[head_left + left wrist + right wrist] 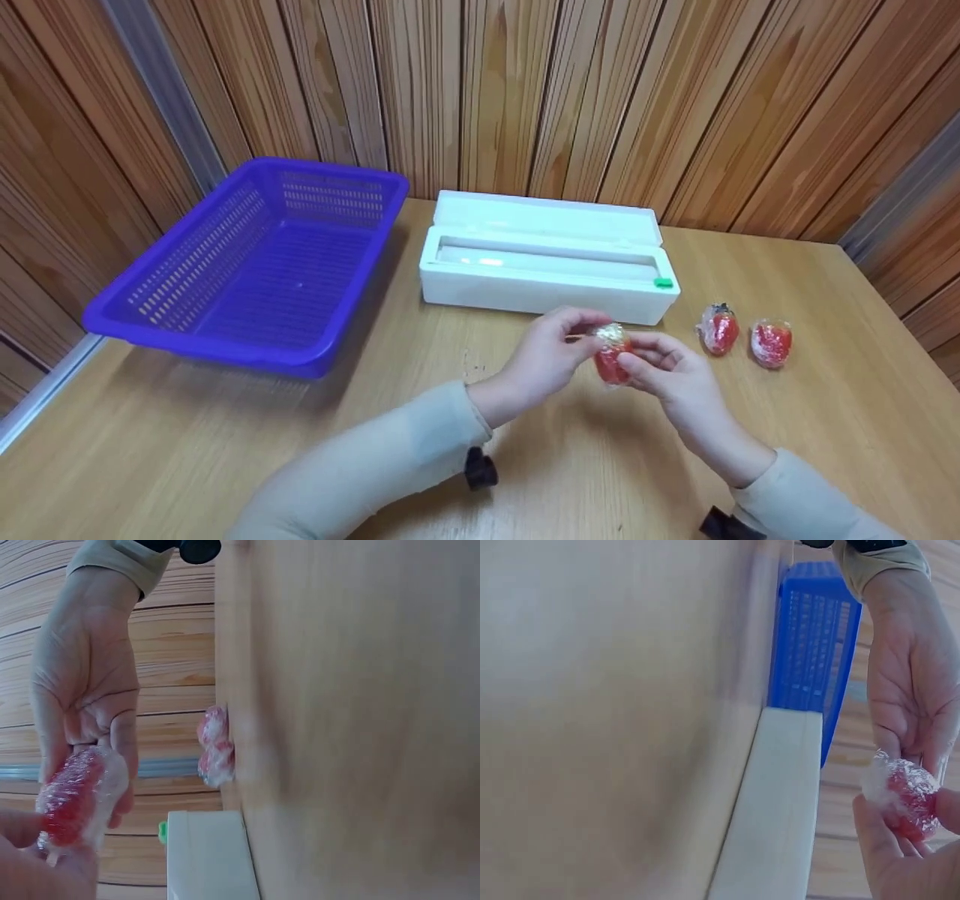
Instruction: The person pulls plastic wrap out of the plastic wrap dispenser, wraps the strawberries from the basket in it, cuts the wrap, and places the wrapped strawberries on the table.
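A red strawberry [613, 364] wrapped in clear cling film is held above the table between both hands. My left hand [546, 358] pinches the wrap near its pale upper end with thumb and fingers. From the other side my right hand [681, 379] holds the lower part, thumb on the front and fingers behind. Both wrist views show crinkled film round the red fruit [73, 799]. To the right on the table lie two more wrapped strawberries, one with a dark leafy top [720, 331] and a rounder one [771, 345].
Behind the hands stands a white film dispenser box [547, 292], its lid [547, 217] raised, a roll inside and a green slider [664, 283] at its right end. A purple slotted basket [277, 277] sits at the left. Wood-panelled walls [517, 97] border the table.
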The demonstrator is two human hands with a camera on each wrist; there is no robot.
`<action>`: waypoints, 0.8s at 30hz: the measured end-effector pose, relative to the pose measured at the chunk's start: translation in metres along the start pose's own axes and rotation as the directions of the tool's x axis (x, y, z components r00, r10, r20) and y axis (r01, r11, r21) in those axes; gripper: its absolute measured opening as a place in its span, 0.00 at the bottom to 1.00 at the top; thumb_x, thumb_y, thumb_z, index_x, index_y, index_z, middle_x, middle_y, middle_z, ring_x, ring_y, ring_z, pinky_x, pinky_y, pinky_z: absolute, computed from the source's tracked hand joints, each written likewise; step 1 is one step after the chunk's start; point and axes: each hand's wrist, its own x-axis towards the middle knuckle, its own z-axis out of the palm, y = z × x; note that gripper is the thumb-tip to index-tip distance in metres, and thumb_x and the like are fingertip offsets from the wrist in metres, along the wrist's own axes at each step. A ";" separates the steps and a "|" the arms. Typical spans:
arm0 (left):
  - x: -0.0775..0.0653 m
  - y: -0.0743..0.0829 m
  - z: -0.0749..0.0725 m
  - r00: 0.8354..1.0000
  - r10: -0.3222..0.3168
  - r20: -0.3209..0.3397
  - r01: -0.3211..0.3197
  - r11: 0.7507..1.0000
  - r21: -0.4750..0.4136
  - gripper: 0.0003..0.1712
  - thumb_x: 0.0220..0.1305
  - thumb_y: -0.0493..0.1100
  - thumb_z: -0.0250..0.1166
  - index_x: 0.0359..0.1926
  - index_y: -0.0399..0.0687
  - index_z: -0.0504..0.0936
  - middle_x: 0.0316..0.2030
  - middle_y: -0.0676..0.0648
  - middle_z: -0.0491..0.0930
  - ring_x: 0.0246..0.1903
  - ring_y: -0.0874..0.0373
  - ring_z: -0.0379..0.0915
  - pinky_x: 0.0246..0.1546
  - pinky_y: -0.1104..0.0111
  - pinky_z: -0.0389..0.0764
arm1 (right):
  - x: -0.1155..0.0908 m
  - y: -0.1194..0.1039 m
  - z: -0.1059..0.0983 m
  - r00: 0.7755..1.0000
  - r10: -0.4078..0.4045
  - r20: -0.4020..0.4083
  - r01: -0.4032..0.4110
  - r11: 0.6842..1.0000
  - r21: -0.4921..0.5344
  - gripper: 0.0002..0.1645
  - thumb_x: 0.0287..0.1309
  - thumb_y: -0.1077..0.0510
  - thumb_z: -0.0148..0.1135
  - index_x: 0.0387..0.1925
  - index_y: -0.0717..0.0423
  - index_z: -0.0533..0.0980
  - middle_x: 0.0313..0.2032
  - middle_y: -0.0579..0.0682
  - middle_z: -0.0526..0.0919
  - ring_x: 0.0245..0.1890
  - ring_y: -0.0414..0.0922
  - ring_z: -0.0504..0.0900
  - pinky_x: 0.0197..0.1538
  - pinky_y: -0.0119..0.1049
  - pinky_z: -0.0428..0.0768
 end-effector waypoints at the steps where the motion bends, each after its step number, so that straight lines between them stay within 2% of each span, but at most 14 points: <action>1: 0.003 0.001 0.005 1.000 -0.001 0.000 0.001 1.000 0.021 0.15 0.57 0.38 0.57 0.46 0.54 0.76 0.41 0.58 0.75 0.43 0.68 0.69 0.42 0.79 0.73 | 0.000 0.001 -0.005 1.000 0.012 -0.011 -0.012 1.000 0.006 0.24 0.52 0.52 0.58 0.50 0.58 0.68 0.36 0.35 0.80 0.39 0.33 0.79 0.43 0.27 0.78; 5: 0.012 0.007 0.028 1.000 -0.030 0.002 0.030 0.998 0.059 0.16 0.57 0.40 0.58 0.47 0.59 0.76 0.40 0.57 0.71 0.39 0.68 0.68 0.35 0.79 0.74 | -0.002 0.007 -0.029 0.997 0.042 -0.059 -0.040 0.998 0.040 0.16 0.51 0.52 0.59 0.43 0.48 0.72 0.33 0.32 0.82 0.38 0.31 0.80 0.42 0.24 0.77; 7: 0.016 0.009 0.041 0.997 -0.072 0.006 0.072 0.996 0.061 0.18 0.55 0.41 0.59 0.49 0.59 0.74 0.41 0.57 0.69 0.38 0.69 0.68 0.33 0.79 0.75 | -0.004 0.011 -0.039 0.996 0.043 -0.083 -0.038 0.998 0.059 0.12 0.51 0.53 0.59 0.40 0.45 0.74 0.32 0.32 0.82 0.37 0.30 0.80 0.41 0.23 0.77; 9: 0.020 0.010 0.053 0.993 -0.113 0.019 0.112 0.993 0.040 0.21 0.55 0.40 0.60 0.52 0.56 0.71 0.42 0.56 0.70 0.39 0.68 0.70 0.33 0.78 0.76 | -0.006 0.014 -0.051 0.994 0.048 -0.097 -0.041 0.996 0.073 0.10 0.51 0.53 0.59 0.37 0.43 0.74 0.32 0.32 0.82 0.36 0.30 0.80 0.40 0.22 0.77; 12: 0.026 0.008 0.069 0.986 -0.158 0.057 0.155 0.987 0.048 0.24 0.55 0.41 0.60 0.54 0.56 0.68 0.46 0.58 0.71 0.44 0.67 0.71 0.39 0.77 0.76 | -0.009 0.019 -0.067 0.992 0.065 -0.105 -0.055 0.994 0.097 0.09 0.51 0.54 0.59 0.37 0.42 0.75 0.31 0.32 0.82 0.35 0.30 0.80 0.39 0.22 0.77; 15: 0.031 0.003 0.085 0.973 -0.193 0.126 0.193 0.981 0.016 0.25 0.55 0.41 0.59 0.55 0.58 0.67 0.47 0.59 0.73 0.46 0.66 0.71 0.42 0.75 0.76 | -0.011 0.025 -0.083 0.991 0.084 -0.107 -0.067 0.986 0.155 0.08 0.51 0.54 0.59 0.36 0.42 0.75 0.31 0.33 0.83 0.35 0.30 0.80 0.38 0.22 0.77; 19: 0.036 0.000 0.108 0.946 -0.245 0.212 0.262 0.963 -0.055 0.27 0.56 0.41 0.59 0.57 0.63 0.64 0.49 0.62 0.72 0.46 0.68 0.72 0.43 0.73 0.76 | -0.013 0.034 -0.103 0.987 0.108 -0.118 -0.072 0.958 0.278 0.07 0.52 0.58 0.58 0.34 0.43 0.76 0.31 0.36 0.83 0.34 0.31 0.81 0.37 0.24 0.78; 24: 0.044 0.003 0.133 0.920 -0.300 0.252 0.332 0.938 -0.096 0.28 0.53 0.41 0.61 0.55 0.62 0.63 0.49 0.62 0.70 0.48 0.67 0.71 0.46 0.71 0.75 | -0.012 0.043 -0.122 0.985 0.112 -0.133 -0.052 0.922 0.385 0.08 0.52 0.62 0.57 0.31 0.45 0.78 0.30 0.39 0.83 0.33 0.33 0.81 0.36 0.25 0.79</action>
